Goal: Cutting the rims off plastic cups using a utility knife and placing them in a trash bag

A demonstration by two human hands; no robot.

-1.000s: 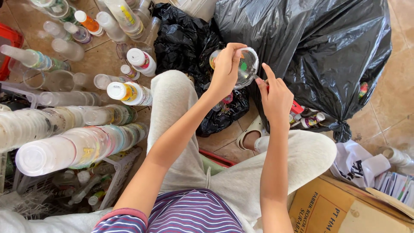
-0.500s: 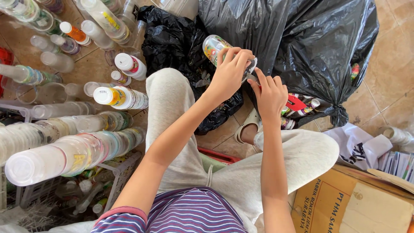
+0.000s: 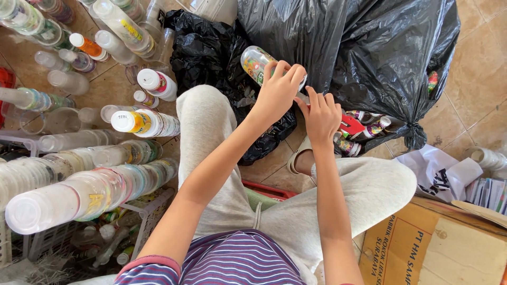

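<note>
Tiled floor [image 3: 478, 63], black bag [image 3: 348, 47] behind. Left hand [image 3: 277, 92] clamped on clear cup [image 3: 256, 63], now tilted sideways from mouth-up; right hand [image 3: 322, 113] just beside, fingers pinching at its rim.

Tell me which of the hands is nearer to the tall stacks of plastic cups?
The left. The left hand grips a clear bottle on the side toward the stacks of cups; the right hand is farther off, beside the black bag.

A single head-worn camera looks steeply down, close over the seated person's lap, hands and the cluttered tiled floor [image 3: 475, 79].
</note>
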